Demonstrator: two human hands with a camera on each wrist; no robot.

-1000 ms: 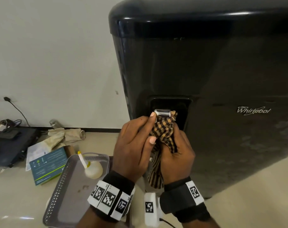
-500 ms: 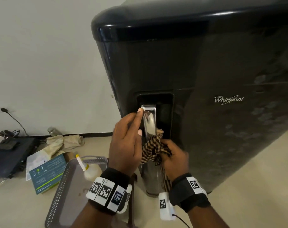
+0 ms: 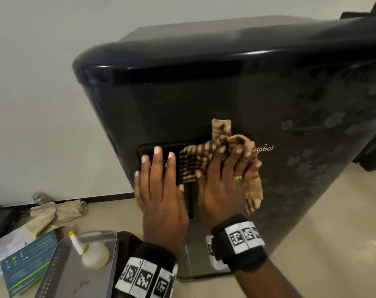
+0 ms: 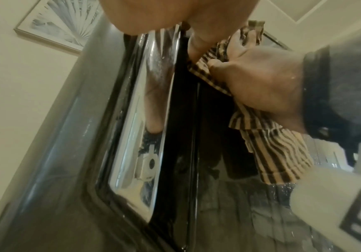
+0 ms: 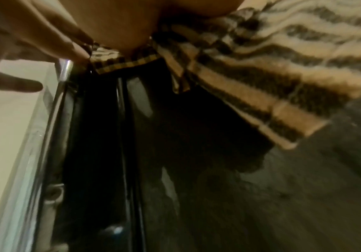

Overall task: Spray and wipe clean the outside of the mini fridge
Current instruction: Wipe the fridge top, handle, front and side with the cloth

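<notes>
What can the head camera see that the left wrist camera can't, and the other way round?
Only the head view shows the spray bottle lying in a tray, a box on the floor and the fridge top. Only the left wrist view shows a framed picture on the wall and the chrome handle close up. Both show the right hand pressing the checked cloth on the door.

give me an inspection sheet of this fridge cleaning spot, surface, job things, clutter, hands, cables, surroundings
Surface: beige floor.
Job's things: black mini fridge, upright; checked cloth on its door; squeeze bottle lying in grey tray.
Clutter: teal box; crumpled rag.
Hands: left hand flat over the handle recess; right hand pressing the cloth to the door.
Cables: nothing seen.
Surroundings: pale wall; framed picture.
</notes>
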